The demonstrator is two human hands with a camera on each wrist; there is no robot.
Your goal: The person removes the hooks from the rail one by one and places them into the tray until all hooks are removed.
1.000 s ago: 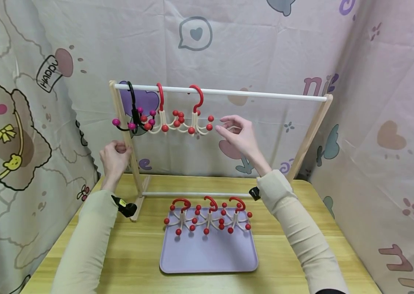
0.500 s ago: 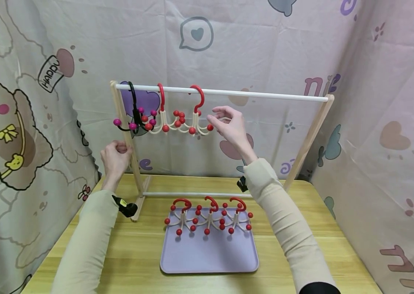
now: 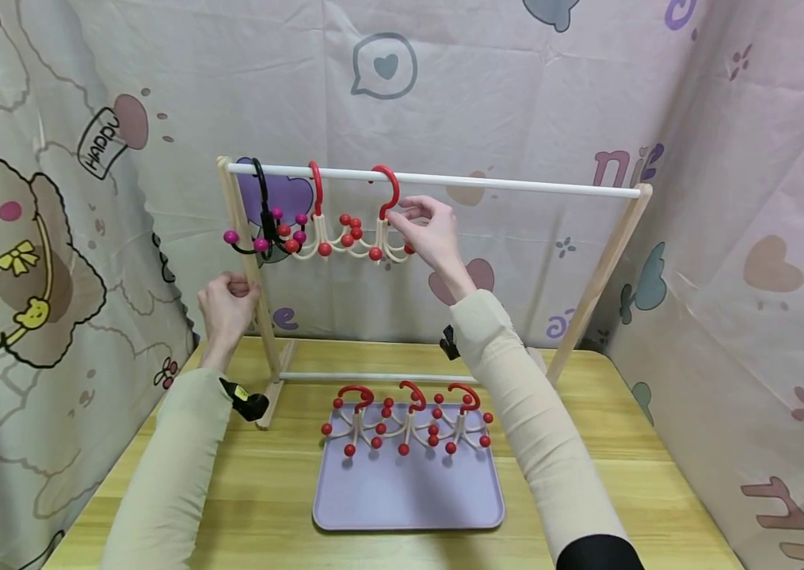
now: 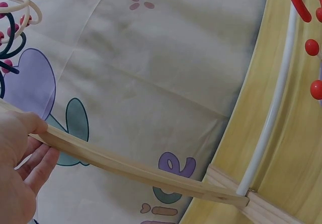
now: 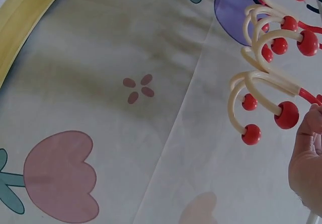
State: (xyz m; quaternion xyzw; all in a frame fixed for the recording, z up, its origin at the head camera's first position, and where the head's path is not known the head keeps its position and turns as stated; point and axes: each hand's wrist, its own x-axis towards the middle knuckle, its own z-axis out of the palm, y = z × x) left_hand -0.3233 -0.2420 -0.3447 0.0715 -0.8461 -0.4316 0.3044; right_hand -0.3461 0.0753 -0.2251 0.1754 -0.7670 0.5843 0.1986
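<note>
A small wooden rack (image 3: 253, 261) with a white top rod (image 3: 516, 184) stands on the table. Three hangers with cream arms and ball tips hang at its left end: a black-hooked one (image 3: 260, 214), a red-hooked one (image 3: 316, 218) and another red-hooked hanger (image 3: 379, 229). My left hand (image 3: 234, 289) grips the rack's left upright (image 4: 126, 166), seen in the left wrist view with my left hand (image 4: 22, 153) around the slat. My right hand (image 3: 402, 218) pinches the rightmost hanger at its stem; the right wrist view shows this hanger (image 5: 266, 90) close beside my fingers (image 5: 308, 158).
A lilac tray (image 3: 409, 499) lies on the wooden table (image 3: 266, 491) in front of the rack, with three more red-hooked hangers (image 3: 409, 423) along its far edge. Printed cloth hangs behind and at both sides. The rod's right half is bare.
My right hand has moved left and up from beside the hangers to the rightmost hanger's stem and closed on it. The left hand has stayed on the upright.
</note>
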